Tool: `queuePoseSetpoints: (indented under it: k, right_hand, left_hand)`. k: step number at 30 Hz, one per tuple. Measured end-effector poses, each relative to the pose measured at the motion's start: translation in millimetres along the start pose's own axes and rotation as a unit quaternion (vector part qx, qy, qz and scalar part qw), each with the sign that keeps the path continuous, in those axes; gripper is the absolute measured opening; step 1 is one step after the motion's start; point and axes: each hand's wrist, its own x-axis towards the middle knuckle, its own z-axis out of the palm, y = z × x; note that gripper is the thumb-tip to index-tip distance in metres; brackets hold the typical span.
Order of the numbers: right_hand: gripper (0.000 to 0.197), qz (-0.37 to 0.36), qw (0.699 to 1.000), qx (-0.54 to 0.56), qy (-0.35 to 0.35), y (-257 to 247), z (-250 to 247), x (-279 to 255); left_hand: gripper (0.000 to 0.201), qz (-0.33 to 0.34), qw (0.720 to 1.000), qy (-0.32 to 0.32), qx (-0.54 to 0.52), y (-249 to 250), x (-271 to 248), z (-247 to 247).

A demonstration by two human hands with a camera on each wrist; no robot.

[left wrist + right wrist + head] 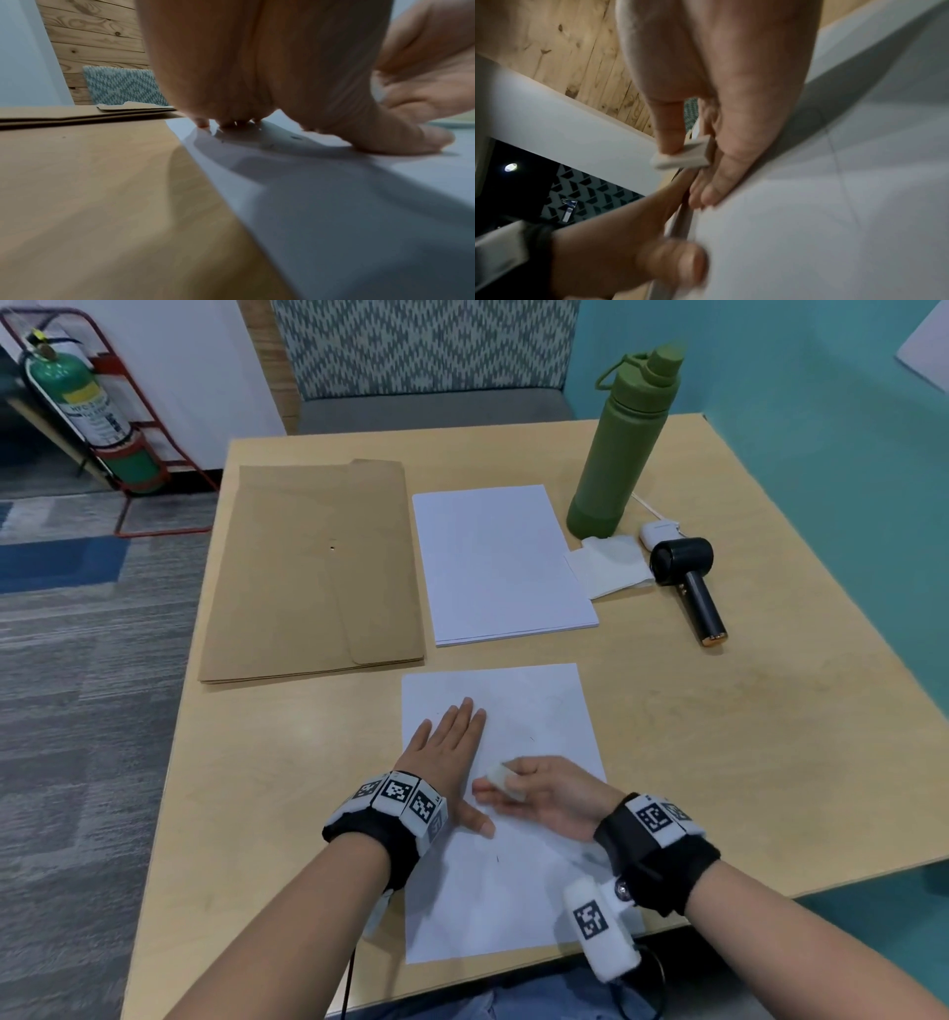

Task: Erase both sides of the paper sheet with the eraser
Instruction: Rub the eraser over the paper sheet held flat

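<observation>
Paper sheet (pixel 534 711) lies near on the table (pixel 719 737); left hand (pixel 447 752) presses it flat, fingers straight; right hand (pixel 544 793) pinches the eraser (pixel 500 775) in its grip.

White paper sheet (pixel 534 711), green bottle (pixel 619 449)

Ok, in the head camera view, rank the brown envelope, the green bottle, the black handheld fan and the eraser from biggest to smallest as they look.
1. brown envelope
2. green bottle
3. black handheld fan
4. eraser, small, pinched in the right hand and partly hidden by its fingers

This is apparent size only; the eraser lies nearest the camera yet looks smallest.
</observation>
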Motion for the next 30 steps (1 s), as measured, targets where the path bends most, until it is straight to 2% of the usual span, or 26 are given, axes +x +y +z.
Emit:
queuePoseSetpoints:
  k: [1, 4, 6, 7, 9, 11, 13, 14, 16, 18, 20, 24, 28, 30]
  right_hand:
    - [0.016, -0.011, 1.000, 0.012, 0.017, -2, 1, 4]
    - [0.018, -0.114, 0.982, 0.044, 0.144, -23, -5, 13]
    - [0.009, -0.166, 0.964, -0.047, 0.203, -33, -5, 13]
    - [0.003, -0.172, 0.955, -0.119, 0.210, -34, -2, 11]
    - [0.005, -0.150, 0.915, -0.316, 0.198, -26, 6, 8]
    - [0.013, -0.102, 0.856, -0.487, 0.136, -15, 13, 5]
    - [0.020, -0.065, 0.831, -0.547, 0.083, -15, 18, 4]
    - [0.022, -0.066, 0.831, -0.546, 0.088, -19, 18, 5]
    - [0.025, -0.098, 0.834, -0.524, 0.146, -27, 15, 11]
    - [0.027, -0.132, 0.817, -0.526, 0.196, -26, 15, 13]
    - [0.028, -0.142, 0.803, -0.547, 0.191, -15, 17, 9]
    - [0.028, -0.095, 0.806, -0.568, 0.134, -13, 19, 0]
    - [0.028, -0.121, 0.810, -0.535, 0.206, -21, 19, 17]
    - [0.029, -0.121, 0.812, -0.536, 0.199, -13, 19, 13]
  left_hand:
    - [0.136, 0.000, 1.000, -0.002, 0.002, 0, 0, 0]
    - [0.135, 0.000, 1.000, -0.001, 0.005, 0, -1, -1]
    - [0.135, 0.000, 1.000, -0.002, 0.004, 1, -1, -1]
    - [0.135, -0.002, 1.000, -0.003, 0.005, 1, -1, -1]
    - [0.135, -0.003, 1.000, -0.007, 0.007, 1, -1, -2]
    - [0.135, -0.003, 1.000, -0.011, 0.009, 2, -1, -2]
    - [0.135, -0.006, 1.000, -0.014, 0.013, 2, -1, -3]
    - [0.135, -0.005, 1.000, -0.013, 0.012, 1, -1, -3]
    - [0.135, 0.000, 1.000, -0.014, 0.009, 1, -1, -3]
    - [0.135, -0.001, 1.000, -0.014, 0.010, 1, -2, -2]
    - [0.135, -0.001, 1.000, -0.015, 0.009, 0, -1, -2]
    - [0.136, -0.001, 1.000, -0.013, 0.007, 1, -1, -2]
    - [0.135, -0.003, 1.000, -0.009, 0.014, 1, 0, -1]
    - [0.136, -0.002, 1.000, -0.009, 0.014, 0, 0, -1]
